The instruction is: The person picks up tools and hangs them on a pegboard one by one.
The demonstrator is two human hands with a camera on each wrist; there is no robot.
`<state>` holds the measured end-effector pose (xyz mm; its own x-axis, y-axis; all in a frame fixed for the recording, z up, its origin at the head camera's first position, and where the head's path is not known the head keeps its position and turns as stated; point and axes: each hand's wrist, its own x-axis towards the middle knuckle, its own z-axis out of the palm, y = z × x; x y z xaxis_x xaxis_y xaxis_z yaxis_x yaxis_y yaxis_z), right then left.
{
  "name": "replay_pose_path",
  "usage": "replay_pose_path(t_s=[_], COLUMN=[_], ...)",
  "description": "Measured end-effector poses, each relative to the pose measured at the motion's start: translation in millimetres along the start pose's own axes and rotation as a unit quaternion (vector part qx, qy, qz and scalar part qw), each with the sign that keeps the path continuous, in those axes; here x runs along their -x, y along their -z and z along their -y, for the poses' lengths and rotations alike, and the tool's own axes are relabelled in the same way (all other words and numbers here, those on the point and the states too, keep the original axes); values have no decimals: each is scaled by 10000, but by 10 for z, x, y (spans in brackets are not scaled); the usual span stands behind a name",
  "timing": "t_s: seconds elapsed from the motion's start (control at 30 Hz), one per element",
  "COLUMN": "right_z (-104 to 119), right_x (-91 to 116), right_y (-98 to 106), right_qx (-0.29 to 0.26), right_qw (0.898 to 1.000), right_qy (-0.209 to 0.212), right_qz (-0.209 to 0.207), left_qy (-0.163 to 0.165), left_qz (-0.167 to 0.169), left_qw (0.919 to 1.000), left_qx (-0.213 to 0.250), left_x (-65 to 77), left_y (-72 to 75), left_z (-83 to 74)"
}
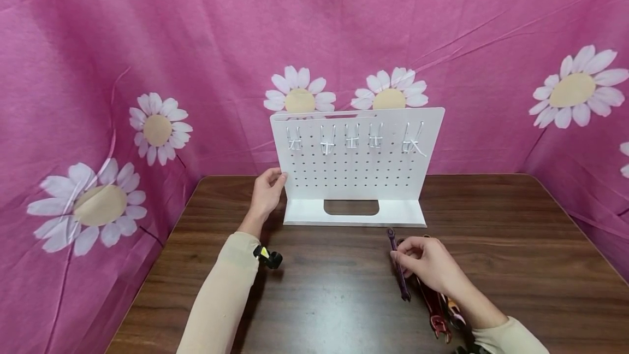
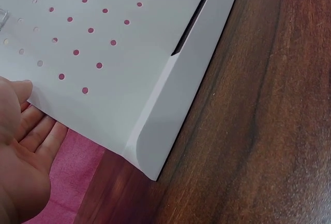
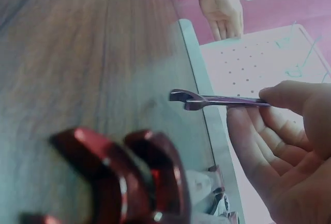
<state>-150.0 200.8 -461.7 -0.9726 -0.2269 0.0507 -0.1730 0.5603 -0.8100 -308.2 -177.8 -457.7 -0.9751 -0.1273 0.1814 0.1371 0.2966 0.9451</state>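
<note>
A white pegboard stands upright on its base, several wire hooks along its upper part. At its left edge is my left hand, thumb on the front and the other fingers behind the panel. My right hand pinches a purple wrench between thumb and fingers, right of centre in front of the board. In the right wrist view, the open-jawed end of the wrench points away from the hand. Beneath the right hand lies a red wrench, partly hidden by the hand.
More wrenches lie beside the red one, partly covered by the right forearm. The brown wooden table extends to both sides of the board. Behind it hangs a pink cloth with large white flowers. The board's base has a cut-out slot.
</note>
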Motion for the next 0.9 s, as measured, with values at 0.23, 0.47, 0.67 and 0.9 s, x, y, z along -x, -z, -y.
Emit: replay_pose_path(t_s=[0.23, 0.47, 0.67, 0.9], right_z=[73, 130, 238, 373], right_x=[-67, -154, -236, -345], right_y=[-7, -23, -60, -136], right_qx=[-406, -616, -966, -1015], right_qw=[9990, 9980, 9950, 9941], right_qy=[-140, 74, 207, 361], right_qz=[-124, -137, 106, 113], left_qy=[-17, -47, 26, 73], left_qz=[-87, -99, -123, -39], left_qw=[10000, 9999, 9999, 10000], left_qx=[1, 4, -50, -21], left_x=[-13, -25, -42, -41], left_y=[-5, -15, -15, -12], left_z=[-7, -23, -27, -34])
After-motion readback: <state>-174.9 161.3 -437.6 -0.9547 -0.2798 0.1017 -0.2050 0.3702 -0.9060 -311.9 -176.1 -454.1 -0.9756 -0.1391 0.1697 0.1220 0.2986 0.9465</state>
